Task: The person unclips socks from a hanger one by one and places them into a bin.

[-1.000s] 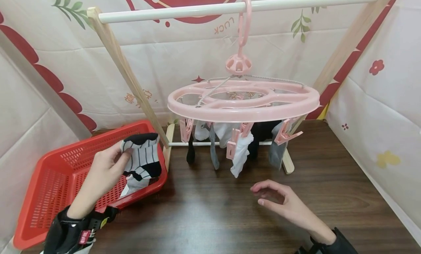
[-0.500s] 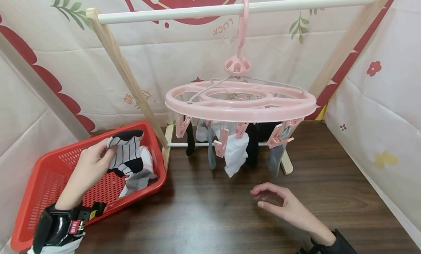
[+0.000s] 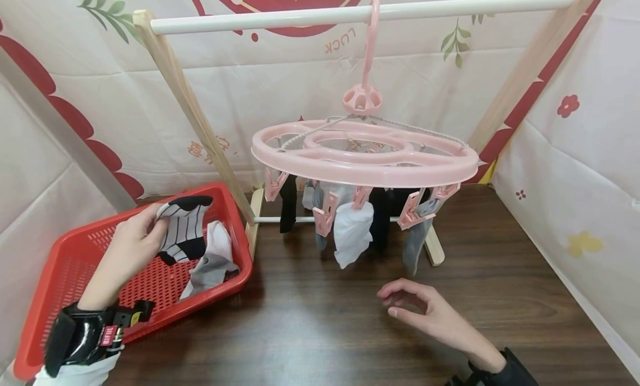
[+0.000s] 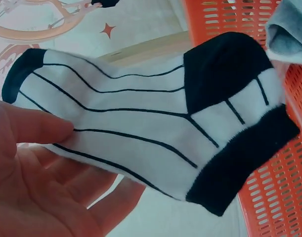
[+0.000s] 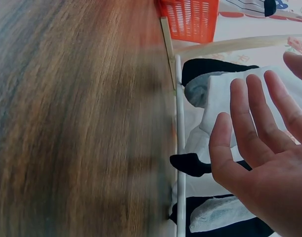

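Head view: I've got the left hand (image 3: 125, 247) pinching a striped sock (image 3: 182, 230) over the red basket (image 3: 243, 236); a gray sock (image 3: 212, 272) and a white sock (image 3: 218, 239) lie inside. My right hand (image 3: 425, 305) is over the wooden table (image 3: 300, 336), fingers loosely bent, thumb apart, near the pink clip hanger (image 3: 365, 172) with its clipped socks (image 3: 352, 230).

Left wrist view: thumb and fingers pinch the striped sock near its black toe; black cuff points away.

Right wrist view: I see fingers spread, hanging socks beyond, thumb partly cropped.
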`<state>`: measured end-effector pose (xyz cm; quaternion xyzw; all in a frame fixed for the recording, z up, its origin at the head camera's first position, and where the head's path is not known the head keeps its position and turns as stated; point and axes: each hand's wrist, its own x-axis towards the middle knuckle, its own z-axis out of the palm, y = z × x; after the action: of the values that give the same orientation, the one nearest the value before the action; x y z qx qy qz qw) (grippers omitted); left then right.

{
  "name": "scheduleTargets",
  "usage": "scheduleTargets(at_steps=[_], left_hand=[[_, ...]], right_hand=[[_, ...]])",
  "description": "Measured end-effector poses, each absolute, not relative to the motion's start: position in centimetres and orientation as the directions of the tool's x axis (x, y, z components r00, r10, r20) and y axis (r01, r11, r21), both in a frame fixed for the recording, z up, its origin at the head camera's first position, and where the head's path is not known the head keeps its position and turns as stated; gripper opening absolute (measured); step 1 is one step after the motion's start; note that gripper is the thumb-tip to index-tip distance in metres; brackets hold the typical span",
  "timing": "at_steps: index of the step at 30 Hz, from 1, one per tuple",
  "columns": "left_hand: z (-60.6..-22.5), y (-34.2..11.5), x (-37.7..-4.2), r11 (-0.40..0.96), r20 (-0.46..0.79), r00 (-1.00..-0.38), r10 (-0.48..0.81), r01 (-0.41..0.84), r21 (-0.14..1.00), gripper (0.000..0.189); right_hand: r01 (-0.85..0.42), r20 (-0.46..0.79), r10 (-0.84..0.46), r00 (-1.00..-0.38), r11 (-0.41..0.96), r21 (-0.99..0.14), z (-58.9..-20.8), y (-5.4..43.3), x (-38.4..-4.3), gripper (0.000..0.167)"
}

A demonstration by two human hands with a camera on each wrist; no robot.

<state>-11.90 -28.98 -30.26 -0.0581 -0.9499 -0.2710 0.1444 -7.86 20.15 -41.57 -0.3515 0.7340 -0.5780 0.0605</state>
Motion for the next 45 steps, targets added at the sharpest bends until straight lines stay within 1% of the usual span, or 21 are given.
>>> scheduleTargets(at_steps=[2, 8, 16, 20, 25, 29, 34, 38, 45], left_hand=[[-30.4, -29.0, -11.8, 0.844, 0.317, -0.947, 0.048, 0.208, 0.494, 0.024], [-30.8, -28.9, -11.5, 0.798, 0.334, -0.936, 0.108, 0.282, 0.533, 0.026], [-31.1, -28.3, -11.8, 0.793, 0.325, -0.935, 0.141, 0.303, 0.528, 0.029], [-31.4, -28.0, -11.8, 0.791, 0.314, -0.936, 0.158, 0.310, 0.527, 0.031], [-31.9, -27.3, -11.5, 0.789, 0.331, -0.922, 0.201, 0.353, 0.502, 0.030], [-32.1, -26.5, -11.1, 0.780, 0.326, -0.917, 0.230, 0.374, 0.501, 0.030], [-32.0, -25.3, -10.6, 0.772, 0.314, -0.913, 0.261, 0.393, 0.500, 0.031], [-31.9, -24.6, -10.2, 0.760, 0.330, -0.897, 0.295, 0.429, 0.488, 0.030], [-31.6, -23.7, -9.6, 0.757, 0.321, -0.886, 0.336, 0.457, 0.468, 0.029]], right_hand=[[-0.434, 0.304, -0.590, -0.748, 0.090, -0.896, -41.5, 20.1, -7.9, 0.031], [-0.410, 0.264, -0.588, -0.764, 0.126, -0.903, -41.4, 20.2, -7.8, 0.029], [-0.394, 0.241, -0.594, -0.768, 0.140, -0.908, -41.2, 20.4, -7.8, 0.028], [-0.403, 0.238, -0.603, -0.761, 0.152, -0.903, -41.1, 20.3, -7.7, 0.027], [-0.435, 0.257, -0.616, -0.744, 0.154, -0.887, -41.3, 20.5, -7.5, 0.028], [-0.437, 0.252, -0.614, -0.748, 0.169, -0.884, -41.3, 21.2, -7.4, 0.028], [-0.420, 0.217, -0.572, -0.791, 0.248, -0.873, -40.3, 22.4, -7.8, 0.026], [-0.435, 0.225, -0.525, -0.821, 0.318, -0.843, -38.7, 23.6, -8.3, 0.025], [-0.463, 0.245, -0.452, -0.858, 0.473, -0.750, -35.3, 26.2, -9.7, 0.029]])
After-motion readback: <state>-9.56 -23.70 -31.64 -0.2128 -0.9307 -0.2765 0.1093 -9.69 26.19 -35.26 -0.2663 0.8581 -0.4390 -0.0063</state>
